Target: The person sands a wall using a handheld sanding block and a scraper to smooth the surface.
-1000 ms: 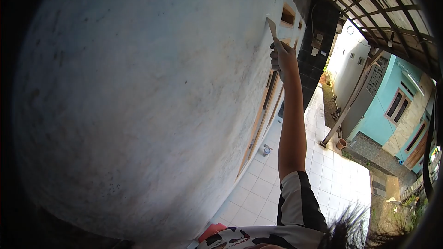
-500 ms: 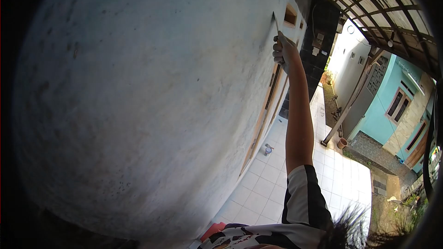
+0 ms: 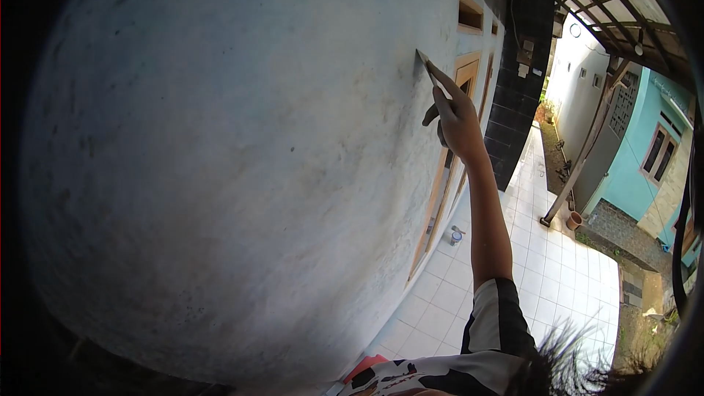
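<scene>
My right hand [image 3: 458, 119] is raised at the end of a stretched-out arm, closed around a putty knife [image 3: 423, 60]. The index finger lies extended along the tool, while other fingers curl below. Its thin, dark-edged blade meets or nearly meets the pale blue-white wall [image 3: 242, 176]; whether it touches is hard to tell. Grey smudges and dark specks mark the wall, with a darker patch just below the blade. Most of the handle is hidden by my fingers. My left hand is out of view.
A wooden door frame [image 3: 433, 213] and a small vent opening [image 3: 470, 15] are set in the wall beyond my hand. A small can [image 3: 456, 238] stands on the white tiled floor [image 3: 425, 293]. Something red [image 3: 364, 368] lies low by my shirt. A post [image 3: 579, 154] supports the roof.
My right hand and the putty knife have moved down and slightly left along the wall, and the index finger is now extended along the tool. The view has shifted too.
</scene>
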Demonstrator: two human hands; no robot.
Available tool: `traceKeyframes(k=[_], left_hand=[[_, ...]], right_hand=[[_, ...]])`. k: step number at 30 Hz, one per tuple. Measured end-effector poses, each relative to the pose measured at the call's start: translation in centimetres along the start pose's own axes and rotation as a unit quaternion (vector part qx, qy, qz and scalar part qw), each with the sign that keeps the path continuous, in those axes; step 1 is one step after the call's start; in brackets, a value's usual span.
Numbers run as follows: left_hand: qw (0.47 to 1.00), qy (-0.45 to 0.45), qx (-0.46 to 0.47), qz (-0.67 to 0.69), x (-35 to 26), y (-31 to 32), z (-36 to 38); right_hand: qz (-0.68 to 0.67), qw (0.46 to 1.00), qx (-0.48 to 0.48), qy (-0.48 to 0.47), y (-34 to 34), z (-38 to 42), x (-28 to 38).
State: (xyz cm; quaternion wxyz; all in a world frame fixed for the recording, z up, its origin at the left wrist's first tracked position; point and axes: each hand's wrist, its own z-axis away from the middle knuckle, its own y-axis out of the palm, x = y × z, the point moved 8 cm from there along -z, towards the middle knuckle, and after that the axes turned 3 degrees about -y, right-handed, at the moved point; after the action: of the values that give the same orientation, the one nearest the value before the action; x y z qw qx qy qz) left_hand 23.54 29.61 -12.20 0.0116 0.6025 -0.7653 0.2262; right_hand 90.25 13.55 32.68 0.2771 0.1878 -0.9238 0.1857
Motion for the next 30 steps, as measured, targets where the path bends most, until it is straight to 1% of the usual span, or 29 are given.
traceKeyframes(k=[2, 3, 4, 7, 8, 10, 11, 12, 14, 15, 16, 19, 21, 24, 26, 28, 30], left_hand=[[1.0, 0.006, -0.009, -0.019, -0.7, -0.7, -0.5], [0.999, 0.011, -0.018, -0.031, -0.7, -0.7, -1.1], [0.998, 0.013, -0.027, -0.046, -0.5, -0.4, -1.9], [0.993, 0.011, -0.055, -0.102, 0.9, 1.3, -5.1], [0.991, 0.008, -0.06, -0.121, 1.4, 1.8, -5.9], [0.986, 0.005, -0.06, -0.156, 2.1, 2.1, -6.2], [0.982, 0.007, -0.063, -0.176, 2.9, 2.4, -6.5], [0.978, 0.011, -0.07, -0.196, 3.9, 2.9, -6.9], [0.97, 0.013, -0.076, -0.232, 5.2, 3.7, -7.7], [0.966, 0.012, -0.074, -0.248, 5.6, 3.8, -7.7], [0.962, 0.009, -0.067, -0.264, 5.9, 3.8, -7.3], [0.949, 0.003, -0.059, -0.31, 7.2, 3.9, -7.4], [0.938, -0.002, -0.063, -0.34, 8.1, 4.4, -8.4], [0.921, -0.01, -0.048, -0.386, 9.5, 5.4, -8.2], [0.91, -0.016, -0.031, -0.414, 10.0, 5.6, -7.3], [0.894, -0.014, -0.035, -0.447, 11.6, 6.3, -7.6], [0.879, -0.013, -0.038, -0.475, 12.6, 6.8, -8.0]], right_hand=[[-0.003, 1.0, 0.014, 0.001, 0.1, -1.1, -0.7], [-0.041, 0.999, 0.004, 0.03, 0.0, -1.6, -0.7], [-0.046, 0.998, 0.0, 0.04, -0.3, -1.3, -0.5], [0.014, 0.998, 0.04, 0.053, -0.1, 0.8, 1.1], [0.005, 0.998, 0.039, 0.058, 0.3, 1.8, 0.7], [-0.002, 1.0, 0.03, 0.002, 0.7, 2.4, 1.0], [-0.011, 1.0, 0.018, -0.007, 0.7, 2.2, 0.9], [-0.018, 1.0, 0.02, 0.003, 1.2, 2.6, 0.4], [-0.003, 1.0, 0.015, -0.024, 2.1, 3.8, 0.5], [-0.004, 0.997, -0.004, -0.08, 2.7, 4.8, 0.6], [-0.013, 0.995, -0.024, -0.099, 3.0, 5.3, 0.8], [-0.022, 0.996, -0.026, -0.083, 2.3, 4.1, 1.5], [-0.017, 0.999, 0.019, -0.035, 2.3, 3.1, 1.6], [-0.011, 0.997, 0.042, -0.057, 3.6, 6.1, 2.1], [-0.02, 0.996, 0.048, -0.066, 4.3, 6.1, 1.7], [-0.036, 0.997, 0.017, -0.066, 4.5, 5.8, 1.4], [-0.04, 0.998, 0.023, -0.048, 4.9, 7.2, 1.4]])
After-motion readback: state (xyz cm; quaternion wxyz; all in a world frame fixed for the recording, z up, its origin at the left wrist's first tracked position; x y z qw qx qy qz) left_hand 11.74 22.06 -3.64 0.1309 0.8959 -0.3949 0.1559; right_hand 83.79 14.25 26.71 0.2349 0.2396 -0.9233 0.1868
